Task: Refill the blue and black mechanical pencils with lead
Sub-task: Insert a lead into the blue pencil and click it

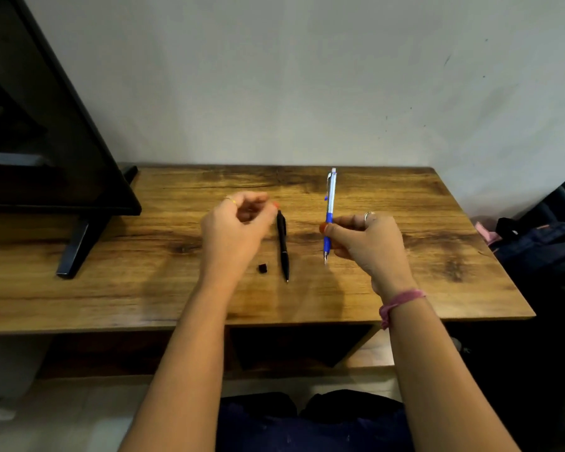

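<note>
right hand (364, 238): pinching blue pencil (330, 212) at the grip, held near upright above the table (405, 272), tip down, top end up
left hand (234, 228): raised beside the black pencil, fingers curled; something dark inside the curl, too blurred to name, so grip state cannot be told
black pencil (283, 246): lying flat on table between the hands, tip toward the viewer, untouched
small black piece (263, 268): on table just left of black pencil's lower half; probably its cap or eraser, not certain
lead supply: not identifiable anywhere on table
step in hand: likely loading blue pencil from the top
how to do well: keep barrel steady and vertical, bring lead in line with the top opening, feed straight without bending, light pinch only; recap after
risk: thin lead snapping or dropping onto wood grain, hard to spot
</note>
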Demonstrator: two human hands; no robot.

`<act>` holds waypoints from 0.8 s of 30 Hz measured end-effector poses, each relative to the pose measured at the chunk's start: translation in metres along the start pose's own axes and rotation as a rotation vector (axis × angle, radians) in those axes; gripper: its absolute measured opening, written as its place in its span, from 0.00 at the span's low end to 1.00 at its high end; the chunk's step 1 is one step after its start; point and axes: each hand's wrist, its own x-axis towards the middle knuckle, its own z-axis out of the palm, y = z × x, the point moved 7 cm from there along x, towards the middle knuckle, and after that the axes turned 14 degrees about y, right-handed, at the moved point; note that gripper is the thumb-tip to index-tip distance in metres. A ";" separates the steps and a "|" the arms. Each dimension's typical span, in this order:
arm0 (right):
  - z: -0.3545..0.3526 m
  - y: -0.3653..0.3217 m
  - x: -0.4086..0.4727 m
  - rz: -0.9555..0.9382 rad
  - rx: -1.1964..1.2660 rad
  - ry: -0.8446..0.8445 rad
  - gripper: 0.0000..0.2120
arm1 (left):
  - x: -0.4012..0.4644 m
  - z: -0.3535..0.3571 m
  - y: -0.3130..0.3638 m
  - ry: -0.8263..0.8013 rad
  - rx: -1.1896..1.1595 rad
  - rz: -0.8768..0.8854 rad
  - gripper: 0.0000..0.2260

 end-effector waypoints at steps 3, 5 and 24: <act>0.009 0.008 0.002 -0.068 -0.290 -0.016 0.03 | 0.013 -0.027 -0.016 0.141 -0.011 -0.101 0.08; 0.016 0.009 0.004 -0.101 -0.418 -0.023 0.05 | 0.017 -0.036 -0.025 0.197 -0.059 -0.174 0.08; 0.040 -0.010 -0.007 -0.376 -0.721 0.033 0.13 | 0.022 -0.030 -0.038 0.112 0.084 -0.198 0.05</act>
